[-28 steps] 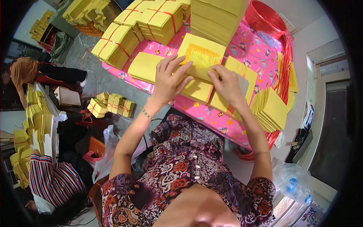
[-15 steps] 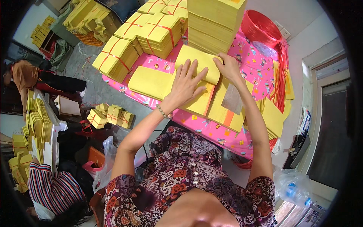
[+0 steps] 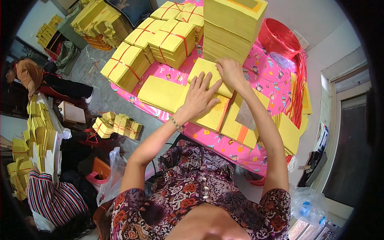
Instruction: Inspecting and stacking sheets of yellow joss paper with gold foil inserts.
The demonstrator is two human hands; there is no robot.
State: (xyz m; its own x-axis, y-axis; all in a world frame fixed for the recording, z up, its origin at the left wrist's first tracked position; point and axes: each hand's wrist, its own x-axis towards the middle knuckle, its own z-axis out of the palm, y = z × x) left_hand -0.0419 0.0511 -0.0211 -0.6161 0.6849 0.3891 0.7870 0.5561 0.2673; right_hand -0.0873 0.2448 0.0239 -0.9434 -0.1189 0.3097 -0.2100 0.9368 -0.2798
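Note:
My left hand (image 3: 197, 96) lies open on yellow paper, its fingers spread over the folded-over part of a yellow paper sheet (image 3: 206, 68). On that sheet's far right part rests my right hand (image 3: 231, 74), its fingers curled closed. Its fingertips are hidden, so whether they pinch the sheet cannot be seen. Under the sheet is a yellow paper stack (image 3: 214, 114) with an orange-red edge. To its left sits another flat yellow paper stack (image 3: 160, 93). On the right, beneath my right forearm, lies a yellow stack with a grey patch (image 3: 245, 116).
A tall yellow paper pile (image 3: 228, 36) stands just beyond my hands on the pink patterned tablecloth (image 3: 208, 138). Tied yellow bundles (image 3: 124, 66) fill the far left. A red tub (image 3: 278, 34) and red strands (image 3: 297, 96) are at right. Two people work at left.
My right hand has moved up and left, from pinching the sheet's right edge to curled on top of it. The lifted sheet now lies flatter. My left hand stays spread.

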